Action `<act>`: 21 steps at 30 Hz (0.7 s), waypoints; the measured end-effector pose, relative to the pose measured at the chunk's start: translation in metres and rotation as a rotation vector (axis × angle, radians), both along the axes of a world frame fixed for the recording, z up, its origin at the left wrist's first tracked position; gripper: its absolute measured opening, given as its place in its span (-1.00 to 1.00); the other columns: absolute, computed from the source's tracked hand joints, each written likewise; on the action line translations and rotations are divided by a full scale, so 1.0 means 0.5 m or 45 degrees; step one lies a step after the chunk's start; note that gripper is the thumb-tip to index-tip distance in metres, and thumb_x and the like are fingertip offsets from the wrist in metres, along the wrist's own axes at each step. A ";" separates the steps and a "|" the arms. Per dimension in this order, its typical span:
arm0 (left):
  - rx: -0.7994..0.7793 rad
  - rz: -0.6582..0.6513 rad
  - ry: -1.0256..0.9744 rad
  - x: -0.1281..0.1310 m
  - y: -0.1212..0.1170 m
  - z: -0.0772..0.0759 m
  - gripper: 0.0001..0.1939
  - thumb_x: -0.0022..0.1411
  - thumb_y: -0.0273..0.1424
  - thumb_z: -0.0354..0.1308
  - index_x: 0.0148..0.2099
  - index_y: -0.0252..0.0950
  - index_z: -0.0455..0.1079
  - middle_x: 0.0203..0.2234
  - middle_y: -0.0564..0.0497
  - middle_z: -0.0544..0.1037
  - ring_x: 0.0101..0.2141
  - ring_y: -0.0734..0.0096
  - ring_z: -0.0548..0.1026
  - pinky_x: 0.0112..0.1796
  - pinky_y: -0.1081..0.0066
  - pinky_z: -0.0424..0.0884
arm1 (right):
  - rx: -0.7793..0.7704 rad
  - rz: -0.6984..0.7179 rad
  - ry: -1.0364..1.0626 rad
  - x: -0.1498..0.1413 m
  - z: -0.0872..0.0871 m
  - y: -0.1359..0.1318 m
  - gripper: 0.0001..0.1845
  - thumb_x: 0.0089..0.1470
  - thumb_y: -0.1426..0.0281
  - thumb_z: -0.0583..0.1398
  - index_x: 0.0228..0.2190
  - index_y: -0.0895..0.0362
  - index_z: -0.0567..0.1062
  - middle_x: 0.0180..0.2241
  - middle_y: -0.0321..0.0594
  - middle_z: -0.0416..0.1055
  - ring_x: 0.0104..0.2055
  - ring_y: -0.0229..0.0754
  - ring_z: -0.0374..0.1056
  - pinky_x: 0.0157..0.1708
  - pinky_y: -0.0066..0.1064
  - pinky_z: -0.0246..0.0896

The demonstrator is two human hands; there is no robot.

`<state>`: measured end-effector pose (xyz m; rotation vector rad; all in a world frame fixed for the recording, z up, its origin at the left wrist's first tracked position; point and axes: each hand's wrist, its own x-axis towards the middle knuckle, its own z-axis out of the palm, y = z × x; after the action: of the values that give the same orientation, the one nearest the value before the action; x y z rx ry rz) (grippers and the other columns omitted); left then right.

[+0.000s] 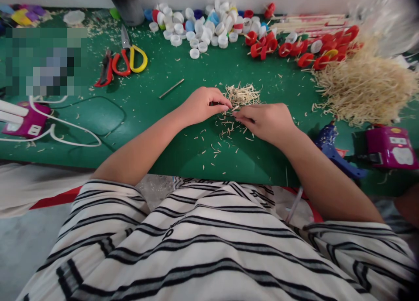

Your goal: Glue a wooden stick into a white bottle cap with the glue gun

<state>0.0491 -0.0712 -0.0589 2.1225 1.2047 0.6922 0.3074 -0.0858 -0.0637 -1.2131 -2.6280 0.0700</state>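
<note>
My left hand (206,104) is closed in a pinch at the near left edge of a small heap of pale straw-like strips (244,94). Facing it, my right hand (266,120) also pinches with thumb and forefinger, the fingertips of both hands almost meeting. Small pale bits show at the fingertips, but what each hand grips is too small to make out. Short loose shavings (216,152) lie scattered on the green tabletop (183,155) below the hands.
Bottle caps (204,28) line the back, with red cap pieces on sticks (263,46) beside them. A large straw pile (366,87), blue glue gun (337,150) and purple socket block (391,147) stand right. Left are scissors (126,52), red-handled pliers (105,70) and a thin rod (172,88).
</note>
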 end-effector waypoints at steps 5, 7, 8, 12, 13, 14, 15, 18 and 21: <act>-0.012 -0.022 -0.003 -0.005 0.001 0.001 -0.80 0.37 -0.34 0.27 -0.09 -0.16 0.75 -0.12 0.00 0.75 -0.11 0.31 0.66 0.06 0.21 0.52 | 0.007 -0.011 -0.065 -0.009 0.007 -0.008 -0.63 0.47 0.24 0.07 -0.08 -0.08 0.70 -0.07 -0.33 0.75 -0.13 -0.13 0.60 -0.38 -0.31 0.01; -0.022 -0.004 -0.007 -0.007 0.003 -0.001 -0.79 0.36 -0.32 0.28 -0.10 -0.19 0.75 -0.13 -0.03 0.76 -0.11 0.29 0.67 0.06 0.20 0.52 | 0.011 -0.020 -0.098 -0.013 0.010 -0.011 -0.63 0.47 0.25 0.07 -0.08 -0.09 0.69 -0.07 -0.33 0.75 -0.15 -0.13 0.58 -0.38 -0.30 -0.02; -0.027 0.007 -0.009 -0.008 0.004 -0.003 -0.79 0.36 -0.31 0.28 -0.10 -0.20 0.75 -0.13 -0.04 0.76 -0.11 0.28 0.67 0.06 0.20 0.53 | 0.006 -0.025 -0.115 -0.015 0.012 -0.013 -0.64 0.46 0.26 0.07 -0.08 -0.09 0.69 -0.07 -0.33 0.75 -0.16 -0.12 0.58 -0.39 -0.29 -0.03; -0.043 0.024 -0.011 -0.009 0.002 -0.006 -0.78 0.36 -0.27 0.30 -0.10 -0.22 0.74 -0.13 -0.07 0.76 -0.10 0.27 0.68 0.06 0.20 0.54 | -0.045 -0.047 -0.185 -0.020 0.017 -0.016 -0.66 0.44 0.24 0.09 -0.09 -0.07 0.69 -0.12 -0.28 0.75 -0.21 -0.09 0.55 -0.38 -0.29 -0.07; -0.043 0.025 -0.009 -0.009 0.001 -0.006 -0.78 0.36 -0.28 0.30 -0.10 -0.22 0.74 -0.13 -0.06 0.76 -0.10 0.27 0.68 0.06 0.21 0.53 | -0.054 -0.051 -0.194 -0.020 0.018 -0.016 -0.65 0.44 0.23 0.09 -0.09 -0.07 0.69 -0.13 -0.27 0.75 -0.22 -0.09 0.55 -0.38 -0.29 -0.08; -0.040 0.028 -0.006 -0.008 0.001 -0.005 -0.79 0.36 -0.28 0.30 -0.11 -0.22 0.74 -0.13 -0.06 0.76 -0.10 0.28 0.68 0.06 0.22 0.53 | -0.060 -0.054 -0.199 -0.019 0.019 -0.016 -0.65 0.44 0.22 0.09 -0.08 -0.07 0.69 -0.14 -0.26 0.75 -0.22 -0.08 0.55 -0.38 -0.29 -0.09; -0.036 0.032 -0.004 -0.007 0.000 -0.005 -0.80 0.36 -0.29 0.30 -0.11 -0.22 0.74 -0.13 -0.05 0.76 -0.11 0.29 0.68 0.05 0.23 0.53 | -0.066 -0.054 -0.203 -0.017 0.020 -0.015 -0.64 0.44 0.21 0.09 -0.08 -0.08 0.69 -0.13 -0.27 0.75 -0.22 -0.08 0.55 -0.38 -0.29 -0.09; -0.025 0.055 0.002 -0.004 -0.001 -0.005 -0.80 0.36 -0.29 0.29 -0.13 -0.21 0.73 -0.15 -0.03 0.76 -0.14 0.32 0.67 0.02 0.27 0.52 | -0.080 -0.054 -0.201 -0.006 0.023 -0.013 -0.65 0.43 0.21 0.11 -0.07 -0.10 0.70 -0.14 -0.30 0.76 -0.22 -0.07 0.56 -0.39 -0.29 -0.09; -0.028 0.087 0.009 -0.001 -0.001 -0.006 -0.80 0.35 -0.28 0.29 -0.15 -0.21 0.73 -0.18 -0.03 0.76 -0.18 0.33 0.66 0.00 0.28 0.52 | -0.085 -0.057 -0.181 0.009 0.028 -0.010 -0.67 0.40 0.22 0.13 -0.10 -0.10 0.72 -0.13 -0.31 0.76 -0.21 -0.06 0.58 -0.40 -0.29 -0.06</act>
<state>0.0488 -0.0717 -0.0618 2.0761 1.2877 0.6986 0.3118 -0.0910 -0.0496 -1.3447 -2.7381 0.0665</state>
